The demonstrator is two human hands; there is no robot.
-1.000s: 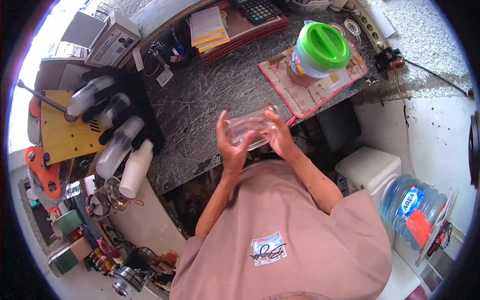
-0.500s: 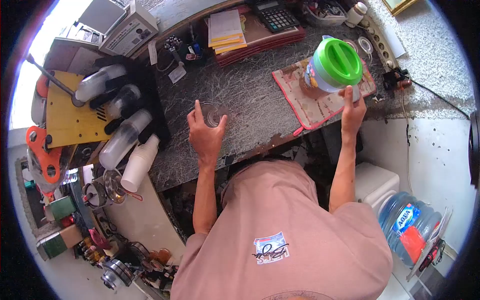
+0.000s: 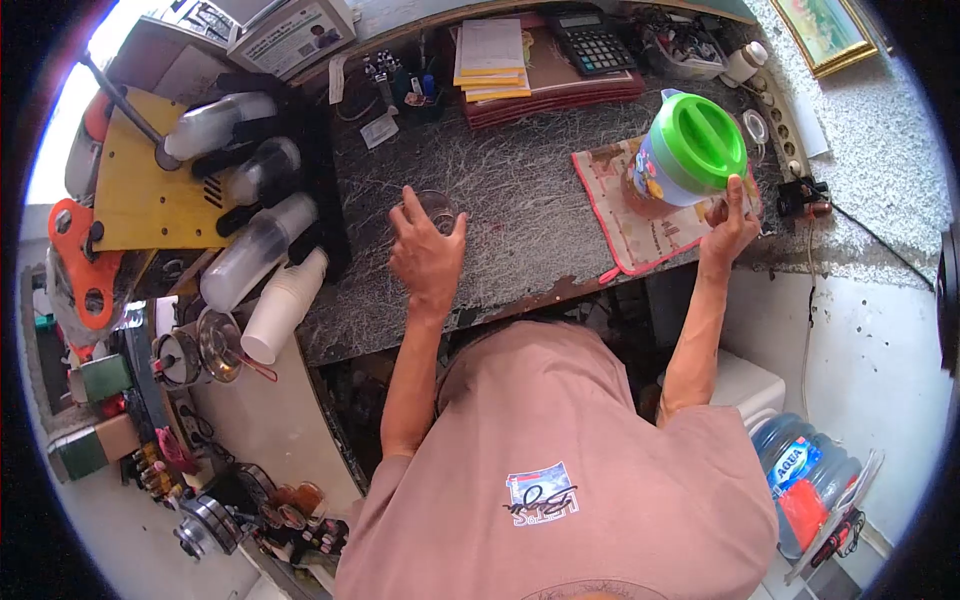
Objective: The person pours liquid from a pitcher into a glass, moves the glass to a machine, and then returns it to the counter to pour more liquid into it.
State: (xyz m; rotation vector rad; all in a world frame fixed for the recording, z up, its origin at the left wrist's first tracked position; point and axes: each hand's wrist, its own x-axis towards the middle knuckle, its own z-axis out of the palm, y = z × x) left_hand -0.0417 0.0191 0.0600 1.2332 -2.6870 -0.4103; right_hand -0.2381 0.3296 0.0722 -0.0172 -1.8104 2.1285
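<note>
My left hand (image 3: 428, 257) curls around a small clear drinking glass (image 3: 437, 206) on the dark, scratched tabletop, fingers on its left side and thumb on its right. Part of the glass is hidden behind the hand. At the right, my right hand (image 3: 732, 236) grips the handle of a plastic pitcher (image 3: 698, 135) with a bright green lid and a pale, printed body. Brownish liquid shows low in the pitcher, over a patterned cloth with red edging (image 3: 627, 245). The handle is mostly covered by my fingers.
Stacked plastic cups (image 3: 262, 250) and paper cups (image 3: 287, 307) lie at the left beside a yellow-topped machine (image 3: 150, 190). Along the back are papers (image 3: 490, 52), a calculator (image 3: 595, 45) and a power strip (image 3: 780, 125). A blue water bottle (image 3: 795, 460) stands low right.
The camera view has shifted slightly. My left hand has closed in around the glass, which sits a little farther from me. My right hand stays on the pitcher's handle.
</note>
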